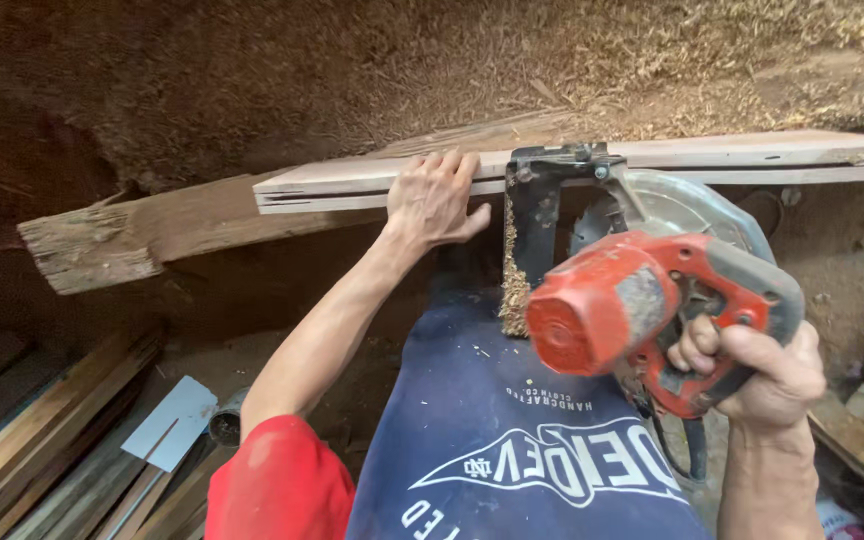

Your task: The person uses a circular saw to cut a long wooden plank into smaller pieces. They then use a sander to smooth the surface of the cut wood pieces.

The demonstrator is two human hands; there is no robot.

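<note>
The left hand (434, 200) lay spread flat on the pale board (592, 165) at 12 o'clock. The right hand (757, 370), at 4 o'clock, was clenched around the red saw (642, 310). Sound practice: fingers kept clear of the blade, board pinned firmly.

- We see no packages, labels, signs or screens here
- Our only printed surface is a white emblem on the navy cloth (512, 440) at lower centre
</note>
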